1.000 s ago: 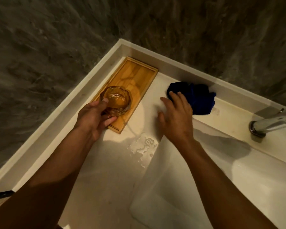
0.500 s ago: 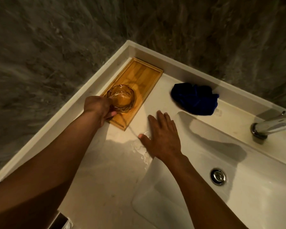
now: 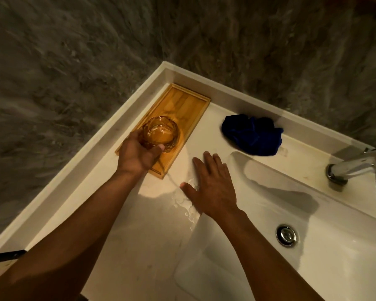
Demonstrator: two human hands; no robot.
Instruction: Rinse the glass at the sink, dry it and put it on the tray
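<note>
Both arms come in from the lower edge of the view, bare, and reach forward and away from the body. The left arm goes up toward the left, almost straight, with the wrist a little bent. The left hand point(image 3: 137, 154) is closed around the glass point(image 3: 160, 134) from the near side; the thumb lies across the front of it and the other fingers point(image 3: 132, 135) wrap behind, mostly hidden. The right arm goes diagonally from the lower right. The right hand point(image 3: 213, 187) is open and flat, palm down, on the counter point(image 3: 143, 218). Its 4 fingers are stretched forward, close together, and the thumb is spread out to the left.
</note>
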